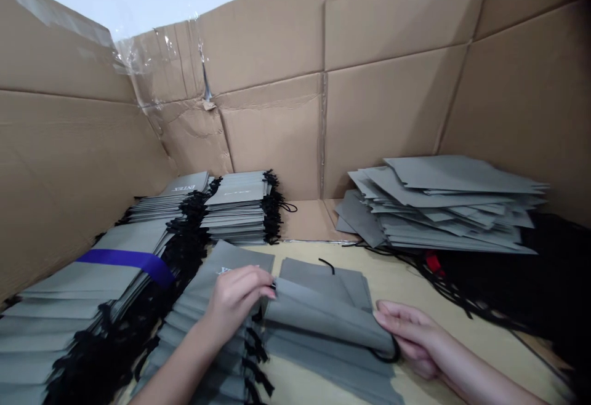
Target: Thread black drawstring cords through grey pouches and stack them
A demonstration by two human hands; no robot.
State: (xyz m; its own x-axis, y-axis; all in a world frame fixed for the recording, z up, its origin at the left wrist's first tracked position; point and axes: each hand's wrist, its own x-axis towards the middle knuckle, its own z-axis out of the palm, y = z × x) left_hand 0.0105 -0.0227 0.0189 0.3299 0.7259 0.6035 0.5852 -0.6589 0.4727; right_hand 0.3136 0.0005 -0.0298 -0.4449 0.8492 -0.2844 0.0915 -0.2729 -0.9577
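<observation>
Head view: left hand [237,297] and right hand [410,337] pinch opposite ends of a grey pouch [323,312] between their fingers [257,279].

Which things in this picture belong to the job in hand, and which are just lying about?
Job, apparently:
gray bag, held by left hand and right hand
black cord by the right hand
corded stacks, left
loose gray pile, right
heap of black cords, far right

Probably just surroundings:
blue strap, left
red piece, right
cardboard walls
</observation>
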